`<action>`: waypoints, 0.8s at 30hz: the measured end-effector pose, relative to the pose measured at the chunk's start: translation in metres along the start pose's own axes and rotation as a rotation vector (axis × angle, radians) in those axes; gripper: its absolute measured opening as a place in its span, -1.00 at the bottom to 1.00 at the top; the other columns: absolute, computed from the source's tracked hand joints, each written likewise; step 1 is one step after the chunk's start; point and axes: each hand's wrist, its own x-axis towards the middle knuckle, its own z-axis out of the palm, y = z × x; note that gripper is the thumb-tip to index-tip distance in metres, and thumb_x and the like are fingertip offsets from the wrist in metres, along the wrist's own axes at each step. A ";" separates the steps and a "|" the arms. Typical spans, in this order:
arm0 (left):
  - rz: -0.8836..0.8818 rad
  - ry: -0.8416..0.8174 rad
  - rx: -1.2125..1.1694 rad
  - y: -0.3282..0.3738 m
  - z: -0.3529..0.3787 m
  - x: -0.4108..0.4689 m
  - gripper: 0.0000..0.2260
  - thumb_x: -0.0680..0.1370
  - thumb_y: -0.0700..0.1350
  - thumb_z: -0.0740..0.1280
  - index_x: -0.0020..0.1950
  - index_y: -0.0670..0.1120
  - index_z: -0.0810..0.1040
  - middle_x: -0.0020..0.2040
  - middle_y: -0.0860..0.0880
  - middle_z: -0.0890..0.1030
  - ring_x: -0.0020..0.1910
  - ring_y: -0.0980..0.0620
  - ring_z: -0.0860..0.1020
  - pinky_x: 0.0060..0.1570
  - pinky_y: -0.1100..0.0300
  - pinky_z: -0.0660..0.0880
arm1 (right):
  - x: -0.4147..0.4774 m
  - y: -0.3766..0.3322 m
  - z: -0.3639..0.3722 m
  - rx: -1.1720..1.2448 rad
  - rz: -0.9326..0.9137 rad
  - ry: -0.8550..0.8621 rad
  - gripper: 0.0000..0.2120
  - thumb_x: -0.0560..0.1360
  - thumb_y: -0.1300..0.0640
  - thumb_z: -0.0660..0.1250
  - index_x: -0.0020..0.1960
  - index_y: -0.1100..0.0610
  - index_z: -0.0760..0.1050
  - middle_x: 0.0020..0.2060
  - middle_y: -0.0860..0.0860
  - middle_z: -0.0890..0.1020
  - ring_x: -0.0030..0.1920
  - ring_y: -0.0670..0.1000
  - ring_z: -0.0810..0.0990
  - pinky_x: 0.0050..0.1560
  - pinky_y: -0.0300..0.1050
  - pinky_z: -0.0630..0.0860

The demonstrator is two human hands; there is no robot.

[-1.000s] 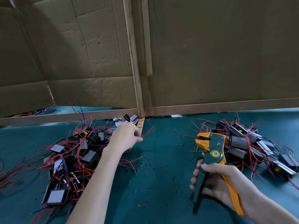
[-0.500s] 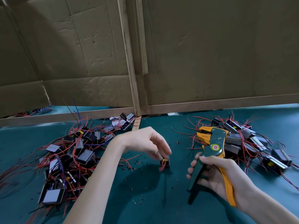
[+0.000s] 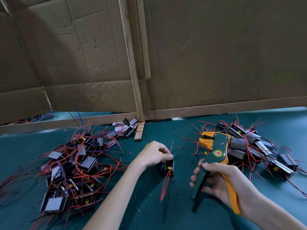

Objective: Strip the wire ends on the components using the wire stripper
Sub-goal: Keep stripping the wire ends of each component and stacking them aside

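Note:
My left hand [image 3: 153, 153] pinches a small black component [image 3: 169, 167] with red wires near the middle of the green table [image 3: 149, 209]. One thin red wire stands up above the fingers, and more red wires trail down toward me. My right hand [image 3: 221, 181] grips the handles of the green and orange wire stripper [image 3: 214, 151], whose jaws point up and left, a short way right of the component. The handles look spread apart.
A heap of black components with red wires [image 3: 73, 170] lies at the left. A second heap [image 3: 252, 146] lies at the right behind the stripper. Cardboard panels in a wooden frame [image 3: 137, 90] wall off the back. Small bits of red insulation dot the table.
My left hand left the left heap with one component and carried it to the middle of the table. The stripper and my right hand stayed roughly in place.

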 end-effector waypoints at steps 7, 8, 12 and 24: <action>0.242 -0.034 -0.502 0.016 0.003 -0.008 -0.93 0.56 -0.26 0.33 -0.03 -0.10 0.52 -0.18 -0.03 0.72 -0.12 0.14 0.66 -0.05 0.43 0.47 | -0.001 0.000 0.002 -0.052 -0.044 -0.042 -0.85 0.21 0.28 0.45 -0.22 0.26 0.67 -0.27 0.29 0.61 -0.26 0.30 0.65 -0.20 0.20 0.62; 0.272 -0.001 -0.528 0.020 0.001 -0.010 -0.93 0.55 -0.26 0.34 -0.05 -0.10 0.55 -0.21 -0.03 0.71 -0.15 0.12 0.66 -0.04 0.40 0.49 | -0.002 0.000 0.003 -0.067 -0.054 -0.061 -0.83 0.18 0.28 0.48 -0.22 0.25 0.66 -0.27 0.29 0.60 -0.27 0.30 0.65 -0.21 0.20 0.62; 0.360 0.071 -0.523 0.036 -0.011 -0.022 -0.94 0.53 -0.18 0.39 -0.14 -0.07 0.63 -0.29 -0.01 0.68 -0.21 0.08 0.62 -0.06 0.24 0.51 | -0.007 -0.002 0.005 -0.137 -0.070 -0.142 -0.72 0.10 0.22 0.54 -0.20 0.25 0.65 -0.27 0.30 0.59 -0.26 0.30 0.64 -0.20 0.19 0.61; 0.445 0.069 -0.376 0.049 -0.033 -0.048 -0.84 0.46 -0.31 0.43 -0.20 -0.12 0.50 -0.28 0.03 0.65 -0.05 -0.14 0.68 -0.03 0.08 0.58 | -0.011 -0.004 0.008 -0.222 -0.108 -0.254 -0.71 0.17 0.22 0.55 -0.14 0.27 0.63 -0.25 0.32 0.59 -0.24 0.32 0.63 -0.16 0.20 0.60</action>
